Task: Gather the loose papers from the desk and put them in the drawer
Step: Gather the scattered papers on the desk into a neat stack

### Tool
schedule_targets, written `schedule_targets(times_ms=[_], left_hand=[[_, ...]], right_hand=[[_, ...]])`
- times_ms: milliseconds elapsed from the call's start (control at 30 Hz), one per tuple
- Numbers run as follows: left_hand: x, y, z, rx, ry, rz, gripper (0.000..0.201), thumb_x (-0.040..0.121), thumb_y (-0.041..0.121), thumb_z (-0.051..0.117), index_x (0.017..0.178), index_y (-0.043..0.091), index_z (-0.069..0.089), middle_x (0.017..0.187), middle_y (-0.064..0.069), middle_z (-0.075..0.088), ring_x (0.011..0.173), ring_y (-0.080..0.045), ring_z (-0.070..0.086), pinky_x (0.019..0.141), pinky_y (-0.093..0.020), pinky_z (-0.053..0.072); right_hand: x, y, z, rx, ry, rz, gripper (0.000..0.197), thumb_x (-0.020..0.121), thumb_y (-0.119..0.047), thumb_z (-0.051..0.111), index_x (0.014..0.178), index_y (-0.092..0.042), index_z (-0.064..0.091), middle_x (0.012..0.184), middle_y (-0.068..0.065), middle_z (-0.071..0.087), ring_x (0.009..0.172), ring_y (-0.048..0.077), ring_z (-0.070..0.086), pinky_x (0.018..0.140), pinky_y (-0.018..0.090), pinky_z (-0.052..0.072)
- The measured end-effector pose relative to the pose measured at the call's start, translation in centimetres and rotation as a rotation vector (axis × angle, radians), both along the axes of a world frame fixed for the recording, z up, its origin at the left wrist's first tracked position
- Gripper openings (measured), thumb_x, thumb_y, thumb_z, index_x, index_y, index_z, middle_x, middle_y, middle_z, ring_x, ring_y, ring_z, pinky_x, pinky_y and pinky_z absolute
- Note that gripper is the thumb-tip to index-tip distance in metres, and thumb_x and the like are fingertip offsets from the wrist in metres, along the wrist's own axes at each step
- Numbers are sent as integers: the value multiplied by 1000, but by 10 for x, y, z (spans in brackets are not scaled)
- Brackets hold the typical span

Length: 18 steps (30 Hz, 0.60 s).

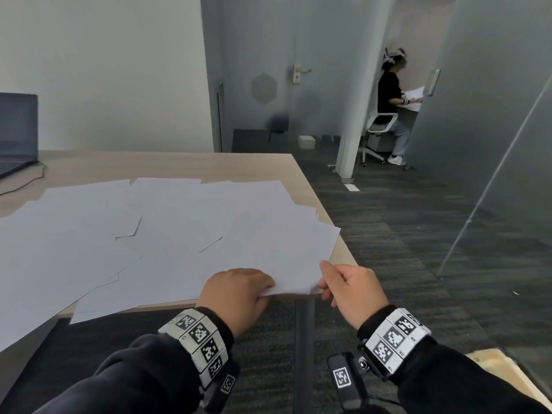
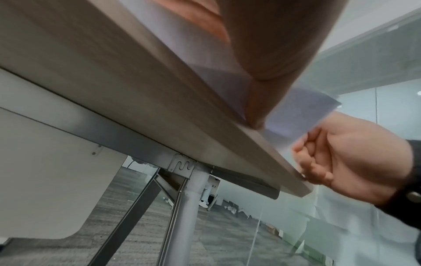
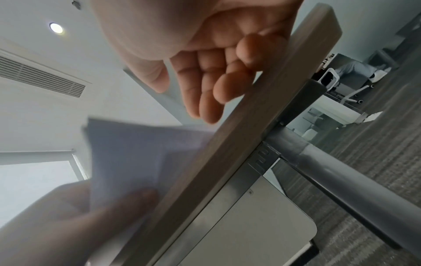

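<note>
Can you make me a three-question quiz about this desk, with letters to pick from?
1. Where do the hands meet the papers?
A. at the desk's near right corner
B. beside the laptop
C. on the floor

2. What colour are the papers?
A. yellow
B. white
C. green

3. What is the left hand doing?
A. hanging free
B. holding a pen
C. holding the edge of the papers

Answers:
1 A: both hands are at the corner of the desk, far from the laptop.
2 B: every sheet is plain white.
3 C: its thumb lies on top and its fingers go under the sheets, while the right hand is at the same corner.
</note>
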State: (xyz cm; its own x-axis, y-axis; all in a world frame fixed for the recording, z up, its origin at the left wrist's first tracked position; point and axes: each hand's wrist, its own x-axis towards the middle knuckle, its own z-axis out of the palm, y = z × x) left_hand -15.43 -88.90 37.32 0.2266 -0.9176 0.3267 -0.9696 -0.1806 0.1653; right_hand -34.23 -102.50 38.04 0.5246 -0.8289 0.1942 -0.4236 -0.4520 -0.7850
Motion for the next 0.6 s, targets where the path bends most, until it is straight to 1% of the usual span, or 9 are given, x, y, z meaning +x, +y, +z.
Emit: schedule_targets(times_ms=[33,100,200,267,333,433,500,533,600], left_hand=[[-1,-2,3,-14,16,31,21,92,39,45,84,28,61,76,11,64,69,-14,61,55,-24,41],[1,-5,12,-45,74,108,30,97,44,41,80,23,54,66,7,57,64,-16,58,54,-26,41],[6,-5,23,-148,275,210,35,96,43,48,69,22,47,59,4,54,58,-17,55,51,-28,38],[9,-3,27,-232,380,241,37,94,41,54,64,21,45,55,3,53,56,-17,55,48,-28,36],[9,2,27,-246,361,203,36,93,40,55,63,22,46,53,2,52,55,-17,55,49,-29,37],[6,10,19,-225,148,33,27,90,44,48,69,28,56,56,7,55,51,-13,54,46,-26,40],[4,13,11,-261,72,-110,22,85,40,49,75,28,64,58,10,59,49,-12,56,42,-26,44],[4,15,8,-263,65,-165,19,84,39,50,77,28,65,60,10,61,50,-12,57,42,-26,46],[7,18,2,-237,103,-231,20,86,43,52,84,31,67,69,12,66,58,-10,61,48,-25,49]], right_hand=[[1,1,3,36,15,16,51,95,-54,44,66,-21,71,63,-3,73,48,11,63,68,34,56],[4,2,9,138,34,37,53,95,-59,41,76,-20,72,66,1,75,50,16,64,60,31,53],[10,-1,17,376,-17,57,63,92,-67,39,94,-13,71,71,10,76,54,20,66,49,30,49],[16,-3,21,548,-61,72,73,89,-72,35,107,-9,67,77,13,77,60,24,69,48,30,51],[23,-4,25,729,-129,82,79,86,-77,32,119,-11,58,92,16,78,72,30,75,50,31,53],[34,-7,29,942,-284,77,72,85,-78,36,122,-18,55,109,18,75,84,35,76,57,34,56],[41,-7,32,985,-349,64,55,92,-66,42,119,-21,60,108,15,74,78,34,76,61,37,55],[44,-6,32,979,-373,44,43,96,-54,45,118,-20,61,102,12,74,70,32,75,60,36,54],[49,-6,31,940,-403,3,21,100,-24,49,110,-12,62,79,8,74,53,25,70,47,30,54]])
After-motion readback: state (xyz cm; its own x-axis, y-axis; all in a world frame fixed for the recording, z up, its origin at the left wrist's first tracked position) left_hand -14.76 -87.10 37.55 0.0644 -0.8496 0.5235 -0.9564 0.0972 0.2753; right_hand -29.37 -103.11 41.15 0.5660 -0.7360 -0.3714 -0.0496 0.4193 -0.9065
